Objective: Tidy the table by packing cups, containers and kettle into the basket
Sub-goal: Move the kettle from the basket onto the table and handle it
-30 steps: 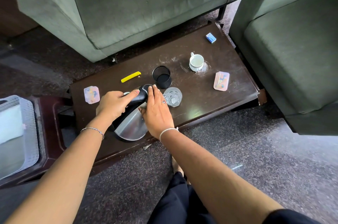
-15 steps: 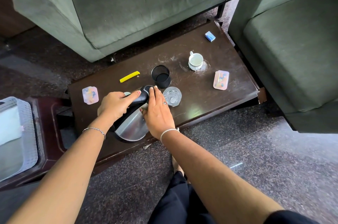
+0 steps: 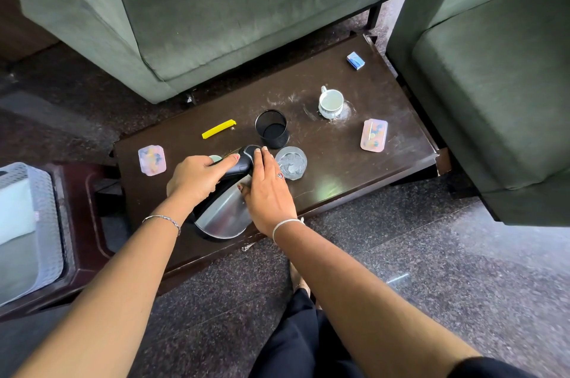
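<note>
A steel kettle [image 3: 223, 215] with a black handle stands near the front edge of the dark wooden table [image 3: 354, 174]. My left hand [image 3: 196, 178] is wrapped around the handle. My right hand [image 3: 268, 192] lies flat against the kettle's right side and top. Just right of it sits a clear glass [image 3: 291, 162], and behind it a black mesh cup [image 3: 272, 129]. A white teacup [image 3: 330, 103] stands further back. Two pink lidded containers lie on the table, one at the left [image 3: 151, 159] and one at the right [image 3: 373, 134]. The pale plastic basket [image 3: 46, 223] is at the far left.
A yellow clip [image 3: 218, 129] and a small blue box [image 3: 355, 60] lie on the table. Green sofas flank the table behind [image 3: 246, 7] and to the right [image 3: 493, 84]. The basket rests on a low reddish stand [image 3: 83, 217]. Speckled dark floor lies in front.
Both hands stay on the kettle in the same hold. The view has shifted slightly; nothing on the table has moved.
</note>
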Demonstrator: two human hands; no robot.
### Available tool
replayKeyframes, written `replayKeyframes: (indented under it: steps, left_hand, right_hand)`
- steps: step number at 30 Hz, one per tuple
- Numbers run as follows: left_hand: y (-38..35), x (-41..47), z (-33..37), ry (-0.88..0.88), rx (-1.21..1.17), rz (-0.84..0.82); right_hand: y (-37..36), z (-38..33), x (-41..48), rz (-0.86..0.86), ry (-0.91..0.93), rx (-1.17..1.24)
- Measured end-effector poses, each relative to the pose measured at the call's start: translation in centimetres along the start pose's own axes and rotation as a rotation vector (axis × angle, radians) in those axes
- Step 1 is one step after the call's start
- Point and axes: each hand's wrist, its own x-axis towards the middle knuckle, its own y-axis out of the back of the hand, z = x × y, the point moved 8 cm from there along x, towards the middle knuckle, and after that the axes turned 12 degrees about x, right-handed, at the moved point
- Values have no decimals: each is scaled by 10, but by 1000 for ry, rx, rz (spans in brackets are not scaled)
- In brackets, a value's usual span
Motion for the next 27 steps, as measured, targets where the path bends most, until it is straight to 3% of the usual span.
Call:
replayKeyframes:
  steps: [13, 27]
  left_hand:
    - [-5, 1, -6, 19, -39, -6]
    - [-33, -21, -32, 45, -515, -17]
  right_hand:
    - [-1, 3, -2, -2, 12, -5]
    - [2, -6, -14, 6, 91, -100]
